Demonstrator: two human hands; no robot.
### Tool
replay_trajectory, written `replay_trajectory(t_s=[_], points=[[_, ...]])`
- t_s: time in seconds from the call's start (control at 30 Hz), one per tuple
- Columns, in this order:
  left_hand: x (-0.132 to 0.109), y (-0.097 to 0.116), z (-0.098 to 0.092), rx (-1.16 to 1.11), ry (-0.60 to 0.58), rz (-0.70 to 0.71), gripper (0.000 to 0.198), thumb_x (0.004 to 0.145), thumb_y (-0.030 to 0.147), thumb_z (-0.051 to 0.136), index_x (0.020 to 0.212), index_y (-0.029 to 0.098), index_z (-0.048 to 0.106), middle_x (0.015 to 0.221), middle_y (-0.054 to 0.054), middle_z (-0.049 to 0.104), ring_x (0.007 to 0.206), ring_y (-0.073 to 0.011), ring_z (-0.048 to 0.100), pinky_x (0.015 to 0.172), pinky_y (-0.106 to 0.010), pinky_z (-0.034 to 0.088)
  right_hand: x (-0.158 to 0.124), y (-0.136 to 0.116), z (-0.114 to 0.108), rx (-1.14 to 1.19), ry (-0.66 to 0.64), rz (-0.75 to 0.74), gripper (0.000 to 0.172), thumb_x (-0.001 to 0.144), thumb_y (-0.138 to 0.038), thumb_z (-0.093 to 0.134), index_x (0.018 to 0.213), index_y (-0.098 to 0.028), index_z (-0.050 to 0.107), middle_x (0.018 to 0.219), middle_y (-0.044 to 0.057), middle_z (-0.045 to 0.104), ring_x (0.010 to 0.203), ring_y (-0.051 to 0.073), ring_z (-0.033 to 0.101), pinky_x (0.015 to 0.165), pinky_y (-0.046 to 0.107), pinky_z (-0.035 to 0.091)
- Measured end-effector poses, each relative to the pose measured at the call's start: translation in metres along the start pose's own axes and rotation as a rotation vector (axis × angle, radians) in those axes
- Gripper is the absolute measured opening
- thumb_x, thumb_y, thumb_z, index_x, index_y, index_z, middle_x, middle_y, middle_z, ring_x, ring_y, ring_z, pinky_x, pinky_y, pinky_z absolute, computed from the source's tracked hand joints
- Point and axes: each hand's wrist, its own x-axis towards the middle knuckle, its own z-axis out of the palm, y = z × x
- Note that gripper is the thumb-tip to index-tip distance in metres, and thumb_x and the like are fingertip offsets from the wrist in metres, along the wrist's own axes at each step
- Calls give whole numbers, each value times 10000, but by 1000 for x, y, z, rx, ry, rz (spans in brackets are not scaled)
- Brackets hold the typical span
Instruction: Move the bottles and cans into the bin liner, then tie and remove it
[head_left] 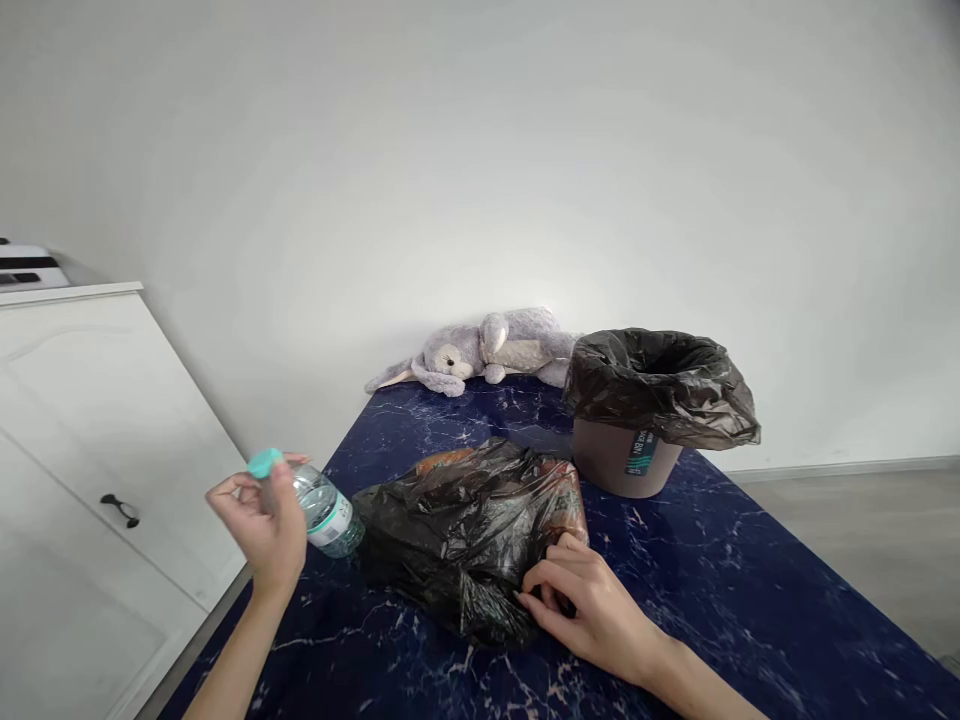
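My left hand (pixel 264 525) is closed around the neck of a clear plastic bottle (pixel 328 512) with a turquoise cap (pixel 264 462). The bottle is tilted, its base lying against the left side of a black plastic bag (pixel 465 540). My right hand (pixel 581 605) pinches the bag's near right edge between thumb and fingers. The bag lies crumpled on the table, and brownish-orange shapes show faintly through its thin film; what they are I cannot make out.
A bin (pixel 619 460) lined with a black bag (pixel 660 390) stands at the back right of the dark blue marbled table (pixel 720 590). Behind, a grey plush rabbit (pixel 487 350) lies along the wall. A white cabinet (pixel 97 460) is at the left.
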Motion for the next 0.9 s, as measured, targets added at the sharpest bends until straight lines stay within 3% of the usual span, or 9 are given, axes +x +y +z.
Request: replay_trajectory(t_s=[0.2,0.37,0.5,0.67,0.9], points=[[-25,-7,7,177,-204,-21,744,806,473,843,1302,264,329,1236,-149,713,1132,-310,741,1005,-467,567,0,0,0,-7,20,6,86,1063,-232,621,980,-233,644,714,-22,640,664,160,572,717,342,411],[-28,-27,0,421,-291,-111,892,772,576,865,1456,192,441,1314,-223,676,1142,-433,707,941,-542,570,0,0,1,-12,12,1,88,1072,-233,608,989,-233,637,707,-26,637,670,162,568,729,345,411],[-22,-41,-7,490,-243,-113,1035,812,643,795,1588,148,322,1461,-285,583,1268,-474,638,1006,-566,532,-2,1,1,-13,0,10,96,1076,-244,602,989,-234,640,716,-21,646,676,165,570,724,346,406],[-12,-61,-18,528,-193,-143,1110,826,650,768,1625,116,212,1440,-313,575,1282,-487,628,1014,-586,522,-1,1,0,-2,-3,12,99,1078,-246,599,989,-231,639,718,-20,634,675,163,567,726,346,403],[-10,-90,-24,575,-253,-197,1089,800,674,749,1551,82,229,1446,-343,544,1299,-506,615,1020,-614,522,-1,0,0,-6,-4,13,99,1079,-236,595,990,-230,639,722,-18,630,681,163,561,730,346,392]])
